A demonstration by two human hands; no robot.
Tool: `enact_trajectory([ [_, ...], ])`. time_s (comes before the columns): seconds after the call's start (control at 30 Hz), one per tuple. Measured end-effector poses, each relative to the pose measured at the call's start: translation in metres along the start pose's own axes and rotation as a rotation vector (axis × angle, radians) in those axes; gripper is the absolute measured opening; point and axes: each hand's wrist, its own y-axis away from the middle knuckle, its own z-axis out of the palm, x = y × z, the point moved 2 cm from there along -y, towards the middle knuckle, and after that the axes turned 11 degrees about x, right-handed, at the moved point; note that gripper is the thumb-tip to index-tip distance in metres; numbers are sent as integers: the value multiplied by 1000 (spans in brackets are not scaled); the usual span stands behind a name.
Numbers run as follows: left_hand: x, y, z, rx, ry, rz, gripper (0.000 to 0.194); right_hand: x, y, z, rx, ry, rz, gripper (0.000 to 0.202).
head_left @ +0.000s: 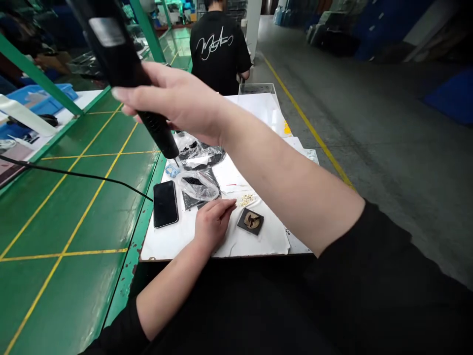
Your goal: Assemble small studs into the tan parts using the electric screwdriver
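Note:
Raised across the upper left, my right hand (pixel 173 98) is wrapped round a black electric screwdriver (pixel 157 130). Its thin bit points down, above the plastic bags. Low over the white work surface, my left hand (pixel 214 219) has its fingers pressed together at the edge of a pile of small gold-coloured screws (pixel 246 199). Whatever is between those fingertips is too small to make out. Just right of that hand sits a dark square block (pixel 251 221) with a round brownish recess and a black curved part in it.
Clear bags with black parts (pixel 199 185) lie behind my left hand. A black phone (pixel 165 204) with a cable rests at the left edge. Beyond is a green conveyor-like surface (pixel 88 197) with yellow lines. A person in black (pixel 219 49) sits ahead.

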Motion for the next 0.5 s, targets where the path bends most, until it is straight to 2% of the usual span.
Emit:
enact_trajectory([
  [0.13,5,-2,0,-71,52,7,12,17,38,-25,-58,-178,99,53],
  [0.27,7,-6,3,-169,149,-39,16,37,52,-39,-320,-365,134,47],
  [0.3,7,-7,3,-191,168,-60,16,42,58,-43,-334,-408,159,46],
  [0.4,4,-9,3,-229,220,-119,16,56,87,-59,-128,-421,202,50],
  [0.5,2,-8,4,-246,270,-119,15,68,119,-75,76,-482,199,50],
])
